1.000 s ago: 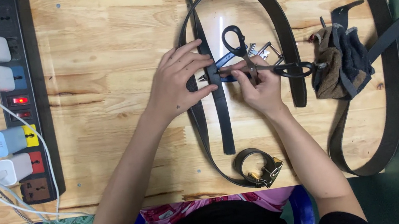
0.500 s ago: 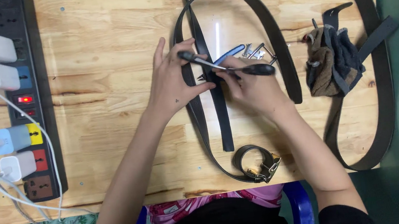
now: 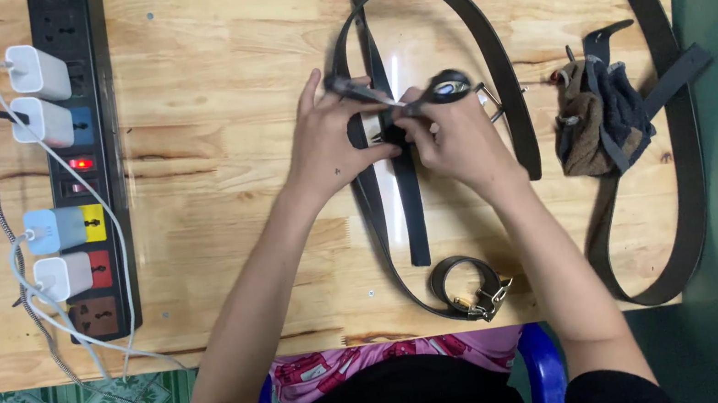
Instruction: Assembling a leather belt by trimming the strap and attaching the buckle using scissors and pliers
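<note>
Pinching a dark belt (image 3: 411, 195) at the frame's centre, the left hand (image 3: 329, 145) presses it to the wooden table (image 3: 205, 83) while the right hand (image 3: 457, 138) grips scissors (image 3: 406, 98) just above it

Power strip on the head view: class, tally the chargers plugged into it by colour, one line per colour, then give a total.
White chargers: 3
Light blue charger: 1
Total on the power strip: 4
</note>
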